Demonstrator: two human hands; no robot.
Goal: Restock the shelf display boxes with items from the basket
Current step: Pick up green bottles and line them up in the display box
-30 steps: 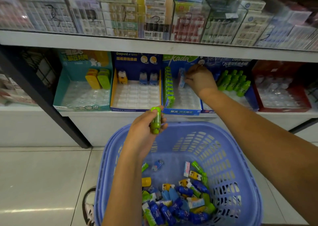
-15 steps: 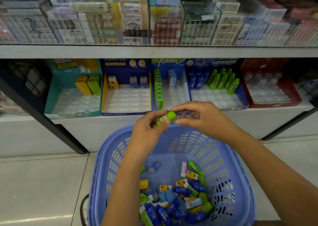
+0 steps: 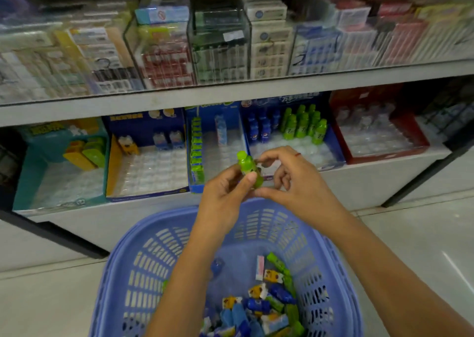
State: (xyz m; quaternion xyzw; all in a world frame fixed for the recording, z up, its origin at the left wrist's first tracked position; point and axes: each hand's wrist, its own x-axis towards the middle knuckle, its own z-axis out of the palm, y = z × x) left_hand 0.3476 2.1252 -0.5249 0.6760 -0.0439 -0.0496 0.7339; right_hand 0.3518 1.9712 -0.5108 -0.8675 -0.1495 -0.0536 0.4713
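A small green bottle (image 3: 246,166) stands upright between both hands, above the far rim of the blue basket (image 3: 143,254). My left hand (image 3: 225,195) grips its lower body with thumb in front. My right hand (image 3: 289,182) pinches it from the right side. Several small green, blue and yellow packets (image 3: 266,303) lie in the basket's bottom. On the lower shelf stand display boxes: teal (image 3: 33,182), yellow-edged blue (image 3: 148,172), a blue one with a green row (image 3: 197,154), a blue one holding green bottles (image 3: 305,125) and dark blue bottles, and a red one (image 3: 410,141).
The upper shelf (image 3: 230,90) carries clear cases packed with small boxes. A black frame post (image 3: 51,231) slants at the lower left and another (image 3: 423,177) at the right. Grey floor tiles lie on both sides of the basket.
My right hand came back from the shelf to the green bottle held by my left hand. The bottle turned from tilted to upright, and the view shifted up and left.
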